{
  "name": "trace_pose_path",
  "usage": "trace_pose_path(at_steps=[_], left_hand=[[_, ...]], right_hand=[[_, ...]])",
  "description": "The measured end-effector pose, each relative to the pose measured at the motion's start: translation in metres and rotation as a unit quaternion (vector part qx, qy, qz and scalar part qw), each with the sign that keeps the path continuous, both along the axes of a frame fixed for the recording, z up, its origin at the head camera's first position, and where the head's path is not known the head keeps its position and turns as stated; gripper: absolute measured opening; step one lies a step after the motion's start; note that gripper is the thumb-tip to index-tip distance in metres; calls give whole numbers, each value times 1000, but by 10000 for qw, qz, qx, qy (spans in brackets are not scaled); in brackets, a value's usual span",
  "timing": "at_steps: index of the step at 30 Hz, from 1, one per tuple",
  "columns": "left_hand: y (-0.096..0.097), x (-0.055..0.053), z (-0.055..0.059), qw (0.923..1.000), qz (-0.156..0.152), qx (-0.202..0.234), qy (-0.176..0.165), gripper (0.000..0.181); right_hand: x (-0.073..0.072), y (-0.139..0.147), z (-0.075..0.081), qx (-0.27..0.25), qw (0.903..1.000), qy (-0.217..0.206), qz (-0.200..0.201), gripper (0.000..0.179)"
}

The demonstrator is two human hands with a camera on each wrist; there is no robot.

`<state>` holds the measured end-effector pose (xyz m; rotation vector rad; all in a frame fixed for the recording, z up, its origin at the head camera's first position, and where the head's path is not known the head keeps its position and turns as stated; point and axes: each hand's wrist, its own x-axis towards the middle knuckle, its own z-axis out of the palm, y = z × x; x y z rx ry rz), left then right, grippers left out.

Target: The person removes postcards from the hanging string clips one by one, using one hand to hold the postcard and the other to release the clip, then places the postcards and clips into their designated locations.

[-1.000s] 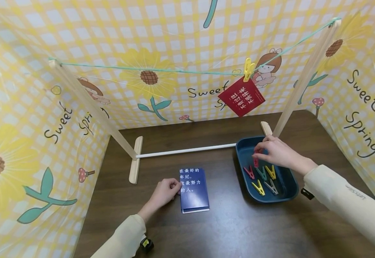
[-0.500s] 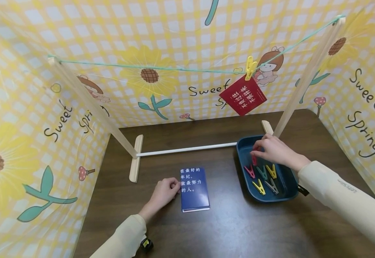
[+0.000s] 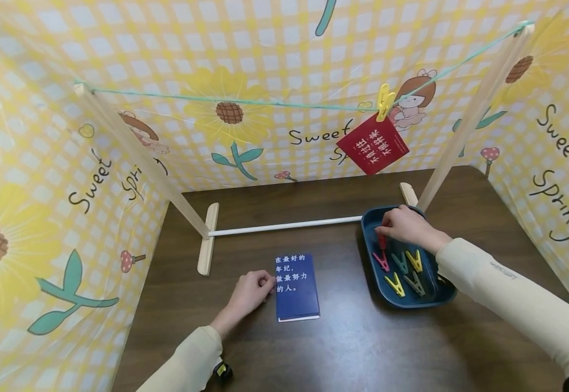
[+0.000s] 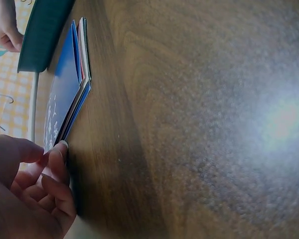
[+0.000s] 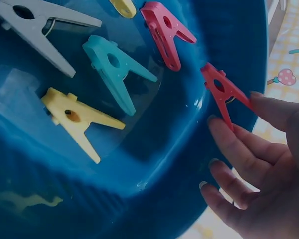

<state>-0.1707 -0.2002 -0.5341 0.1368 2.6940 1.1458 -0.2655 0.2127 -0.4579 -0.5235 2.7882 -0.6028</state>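
My right hand [image 3: 407, 226] is over the far part of the dark blue basin [image 3: 387, 298], with a red clothespin [image 5: 222, 87] between thumb and fingertips. In the right wrist view, its handle ends are between the thumb and index finger. Below it lie a pinkish-red clothespin [image 5: 167, 35], a green one [image 5: 117, 69], a grey one [image 5: 42, 32] and yellow ones [image 5: 79, 117]. My left hand [image 3: 250, 291] pinches the left edge of a blue card [image 3: 296, 299] with white writing. Other coloured layers show beneath that card in the left wrist view.
A green string [image 3: 235, 102] spans two wooden posts [image 3: 142, 158] joined by a white rod [image 3: 289, 225]. From it hangs a red card [image 3: 372, 144], held by a yellow clothespin [image 3: 384, 103]. A checked yellow cloth surrounds the brown table [image 3: 343, 348].
My right hand has shifted slightly left within the basin, along with the red clothespin. My left hand stays beside the blue card. The head view has moved a little.
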Motion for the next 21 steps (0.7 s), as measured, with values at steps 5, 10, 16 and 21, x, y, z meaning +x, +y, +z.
trace_pose_path(at_steps=[5, 10, 16, 21], left_hand=[[-1, 1, 1, 10000, 17, 51, -24, 23], [-2, 2, 0, 9999, -31, 126, -1, 25], [-3, 2, -2, 9999, -100, 129, 23, 26], [-5, 3, -4, 9999, -149, -18, 84, 25]], right_hand=[[-3, -6, -2, 122, 9994, -256, -193, 24], [-7, -10, -3, 241, 9983, -435, -301, 25], [-11, -13, -5, 359, 9969, -593, -366, 28], [-15, -17, -9, 401, 9962, -670, -381, 28]])
